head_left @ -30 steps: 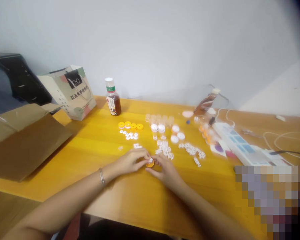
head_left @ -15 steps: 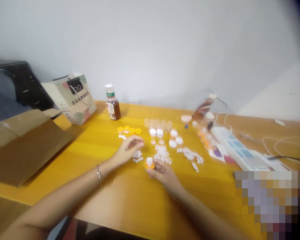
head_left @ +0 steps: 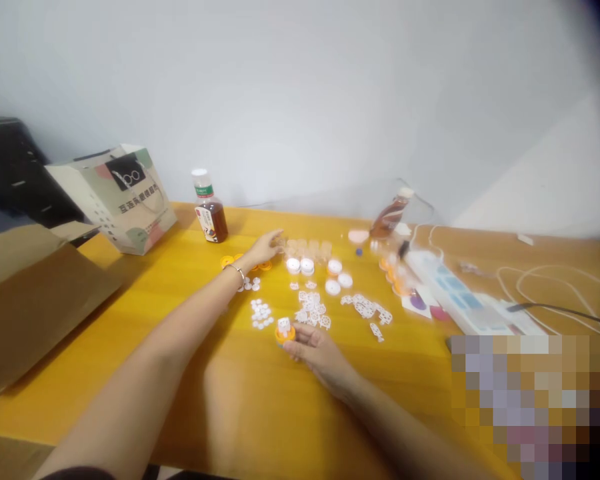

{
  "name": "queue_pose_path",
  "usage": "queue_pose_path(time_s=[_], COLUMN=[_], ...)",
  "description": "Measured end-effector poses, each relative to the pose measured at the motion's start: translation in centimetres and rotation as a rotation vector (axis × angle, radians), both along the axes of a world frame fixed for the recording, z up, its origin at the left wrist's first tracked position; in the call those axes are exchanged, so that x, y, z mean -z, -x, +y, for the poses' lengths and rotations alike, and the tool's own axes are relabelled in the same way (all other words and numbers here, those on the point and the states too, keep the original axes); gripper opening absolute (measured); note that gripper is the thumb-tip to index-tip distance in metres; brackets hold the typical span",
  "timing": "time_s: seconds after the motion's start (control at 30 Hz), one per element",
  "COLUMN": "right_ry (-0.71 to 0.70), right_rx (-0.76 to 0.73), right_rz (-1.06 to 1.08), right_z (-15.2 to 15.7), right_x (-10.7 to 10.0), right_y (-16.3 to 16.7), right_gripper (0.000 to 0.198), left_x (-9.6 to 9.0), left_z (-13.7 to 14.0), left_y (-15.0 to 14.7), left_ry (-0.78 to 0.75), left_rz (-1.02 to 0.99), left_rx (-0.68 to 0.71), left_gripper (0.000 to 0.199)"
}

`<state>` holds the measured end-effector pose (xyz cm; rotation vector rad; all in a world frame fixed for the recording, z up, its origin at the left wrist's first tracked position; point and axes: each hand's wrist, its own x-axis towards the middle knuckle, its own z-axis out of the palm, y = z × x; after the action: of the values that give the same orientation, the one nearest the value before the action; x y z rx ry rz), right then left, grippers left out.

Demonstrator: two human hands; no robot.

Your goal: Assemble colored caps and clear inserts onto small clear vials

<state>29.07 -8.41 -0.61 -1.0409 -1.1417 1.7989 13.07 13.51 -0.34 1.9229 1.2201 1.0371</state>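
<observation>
The fingers of the right hand (head_left: 320, 350) are clamped on the side of a small orange piece (head_left: 285, 335) with a white figure (head_left: 283, 325) upright on it, near the front of the worktop (head_left: 260, 407), just below a cluster of white cutouts (head_left: 311, 308) and to the right of some small white buttons (head_left: 261, 313). The left hand (head_left: 263, 249), with a bracelet (head_left: 236, 270) at its wrist, is stretched out over the yellow rings (head_left: 227, 261), its fingers apart beside the row of clear cups (head_left: 309, 249), though blur hides whether they touch the nearest one. Behind, a brown bottle (head_left: 211, 217) stands upright.
</observation>
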Motion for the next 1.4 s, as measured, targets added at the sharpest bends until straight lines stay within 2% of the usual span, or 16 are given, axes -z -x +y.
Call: queue_pose_path(time_s=[0.13,0.27,0.33,0.43,0.53,0.63,0.77,0.97,1.2,1.4], right_ry=[0.009,0.007,0.010,0.012,0.007,0.001,-0.005,-0.023,-0.077,-0.103], right_rx=[-0.008,-0.017,-0.016,-0.010,-0.030,-0.040,-0.044,-0.054,-0.056,-0.077], right_rz=[-0.003,-0.001,0.001,0.009,-0.002,-0.023,-0.040,-0.052,-0.080,-0.085], right_z=[0.1,0.2,0.3,0.4,0.4,0.4,0.3,0.3,0.0,-0.4], right_x=[0.1,0.2,0.1,0.1,0.2,0.1,-0.3,-0.6,-0.8,-0.7], right_y=[-0.1,-0.1,-0.2,-0.2,-0.2,-0.2,-0.1,-0.1,0.0,0.0], right_gripper=[0.034,0.033,0.033,0.034,0.033,0.035,0.034,0.028,0.024,0.021], left_x=[-0.2,-2.5,-3.8,-4.4,-3.3,-1.7,-0.4,0.3,-0.3,-0.9], left_z=[0.0,-2.4,-5.3,-11.1,-16.4,-19.1,-19.7,-19.9,-20.1,-19.8], left_y=[0.0,0.9,1.4,1.7,1.6,1.2,0.8,0.7,0.6,1.0], left_ry=[-0.014,-0.103,-0.149,-0.048,0.090,0.145,0.181,0.216,0.237,0.339], left_rz=[-0.044,-0.124,-0.248,-0.419,-0.439,-0.488,-0.503,-0.407,-0.382,-0.480], left_rx=[-0.062,-0.196,-0.220,-0.058,0.045,0.066,0.134,0.178,0.169,0.292], left_gripper=[0.026,0.030,0.033,0.027,0.026,0.028,0.026,0.027,0.025,0.023])
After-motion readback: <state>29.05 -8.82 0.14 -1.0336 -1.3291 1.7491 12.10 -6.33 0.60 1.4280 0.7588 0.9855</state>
